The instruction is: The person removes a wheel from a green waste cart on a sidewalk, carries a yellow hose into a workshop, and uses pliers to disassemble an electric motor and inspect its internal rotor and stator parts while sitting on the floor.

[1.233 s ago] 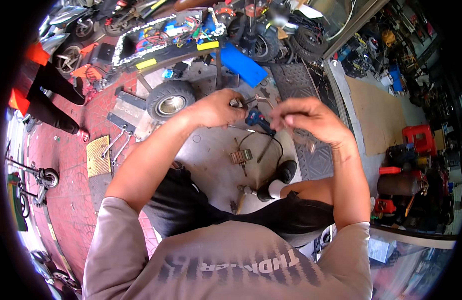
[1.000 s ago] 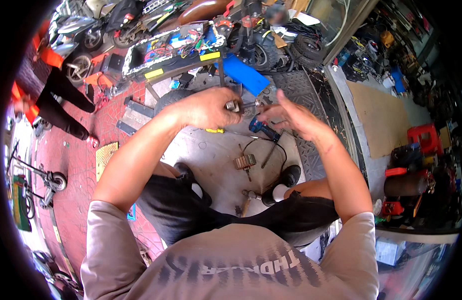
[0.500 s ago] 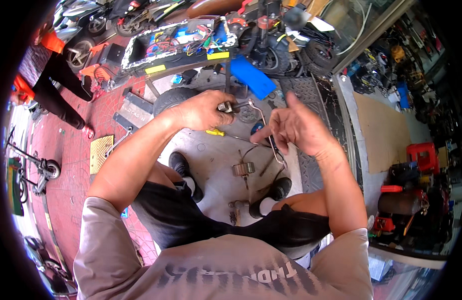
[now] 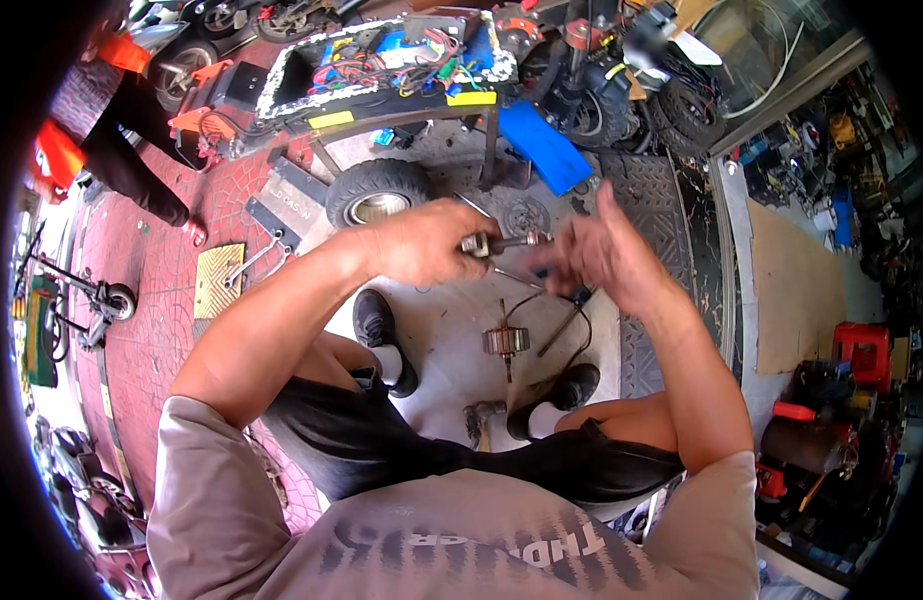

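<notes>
1 left hand [image 4: 432,243] clenches a metal shaft [image 4: 517,241] pointing toward 3 o'clock, the blurred right hand [image 4: 614,264] spread loosely just beside its tip, so a slackened grip could drop it onto the motor rotor [image 4: 505,342] at 6 o'clock.

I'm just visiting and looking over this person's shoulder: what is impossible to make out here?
In the head view:
- Metal part: the left hand wraps around it, hiding some of it.
- Right hand: motion blur hides what its fingers touch, if anything.
- Wheel: its lower edge is hidden by the left arm.
- Bystander: head cut off by the dark fisheye rim.
</notes>
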